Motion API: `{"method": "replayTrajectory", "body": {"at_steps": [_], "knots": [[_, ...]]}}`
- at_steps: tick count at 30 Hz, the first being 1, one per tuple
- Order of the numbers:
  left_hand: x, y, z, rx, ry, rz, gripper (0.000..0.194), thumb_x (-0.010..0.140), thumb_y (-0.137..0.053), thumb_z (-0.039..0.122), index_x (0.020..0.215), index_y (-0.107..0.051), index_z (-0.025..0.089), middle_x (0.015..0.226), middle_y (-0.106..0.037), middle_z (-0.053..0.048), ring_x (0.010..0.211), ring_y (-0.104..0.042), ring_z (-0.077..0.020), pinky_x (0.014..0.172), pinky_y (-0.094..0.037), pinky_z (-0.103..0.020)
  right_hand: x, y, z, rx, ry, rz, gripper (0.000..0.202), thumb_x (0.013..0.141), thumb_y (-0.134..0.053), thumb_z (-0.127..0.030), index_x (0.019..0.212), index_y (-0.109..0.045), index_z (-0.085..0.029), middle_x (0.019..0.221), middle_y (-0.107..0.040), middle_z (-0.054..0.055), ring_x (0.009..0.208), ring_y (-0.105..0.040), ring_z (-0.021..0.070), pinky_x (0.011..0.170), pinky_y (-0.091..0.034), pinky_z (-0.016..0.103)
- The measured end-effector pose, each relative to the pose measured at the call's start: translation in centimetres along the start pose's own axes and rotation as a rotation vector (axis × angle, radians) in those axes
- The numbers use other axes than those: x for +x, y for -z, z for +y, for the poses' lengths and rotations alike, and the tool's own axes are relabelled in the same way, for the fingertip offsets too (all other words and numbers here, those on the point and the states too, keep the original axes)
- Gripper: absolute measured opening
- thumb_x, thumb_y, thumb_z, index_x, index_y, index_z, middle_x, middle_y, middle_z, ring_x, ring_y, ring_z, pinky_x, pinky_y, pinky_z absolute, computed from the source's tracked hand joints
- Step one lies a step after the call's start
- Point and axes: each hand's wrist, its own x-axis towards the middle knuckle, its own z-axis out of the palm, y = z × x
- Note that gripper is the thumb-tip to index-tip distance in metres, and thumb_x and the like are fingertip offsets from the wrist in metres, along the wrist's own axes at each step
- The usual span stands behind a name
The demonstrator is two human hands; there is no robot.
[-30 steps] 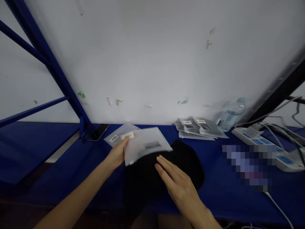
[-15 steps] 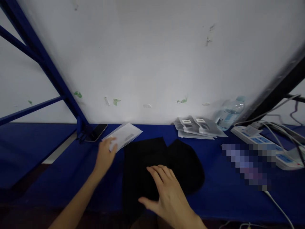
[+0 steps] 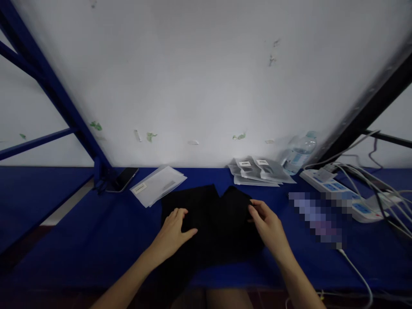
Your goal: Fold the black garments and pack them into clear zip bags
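Black cloth (image 3: 206, 223), one side squarish and the other rounded, lies across the front of the blue table. Over its left part rests my left hand (image 3: 175, 231), thumb and fingers apart, with nothing gripped. My right hand (image 3: 265, 225) pinches the rounded right edge of the cloth between thumb and fingers; some fingertips are hidden by the cloth. Just beyond my left hand lie flat translucent plastic bags (image 3: 159, 184) with a white label. The exact kind of cloth article is too dark to make out.
Several frosted bags (image 3: 262, 171) with labels lie at the back, beside a water bottle (image 3: 299, 154). A white power strip (image 3: 341, 193) with cables and a blurred-out device (image 3: 317, 219) on a white cord are at right. A phone (image 3: 124, 179) lies by the blue frame (image 3: 64, 98).
My left hand has left the plastic bags and moved right onto the black cloth. My right hand has shifted right and taken hold of the cloth's rounded edge.
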Motion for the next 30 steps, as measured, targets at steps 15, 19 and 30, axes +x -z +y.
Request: {"method": "replayTrajectory", "body": {"at_steps": [15, 19, 30], "knots": [[2.5, -1.8, 1.7, -0.065, -0.131, -0.014, 0.015, 0.082, -0.059, 0.035, 0.085, -0.062, 0.02, 0.092, -0.058, -0.005, 0.094, -0.057, -0.0259, 0.084, -0.045, -0.04, -1.3, -0.6, 0.7, -0.558, 0.426, -0.148, 0.041, 0.079, -0.06, -0.018, 0.119, -0.06, -0.024, 0.129, -0.059, 0.011, 0.12, -0.054, 0.0289, 0.093, -0.047, 0.05], [2.2, -0.2, 2.4, -0.219, -0.142, 0.037, 0.012, 0.084, -0.055, 0.032, 0.091, -0.058, 0.023, 0.087, -0.061, 0.0, 0.087, -0.06, -0.021, 0.082, -0.047, -0.034, 0.4, 0.7, 0.0, -0.31, 0.287, -0.035, 0.029, 0.084, -0.048, -0.023, 0.106, -0.067, -0.019, 0.097, -0.072, 0.006, 0.091, -0.068, 0.0237, 0.079, -0.053, 0.036], [2.2, 5.9, -3.2, -0.18, 0.037, 0.196, 0.026, 0.077, -0.064, 0.043, 0.096, -0.065, 0.025, 0.102, -0.07, -0.003, 0.101, -0.064, -0.0272, 0.092, -0.046, -0.039, 4.5, 0.9, 4.2, -0.437, 0.202, 0.173, 0.042, 0.082, -0.054, -0.041, 0.111, -0.063, -0.012, 0.103, -0.069, 0.015, 0.096, -0.063, 0.0303, 0.084, -0.048, 0.046]]}}
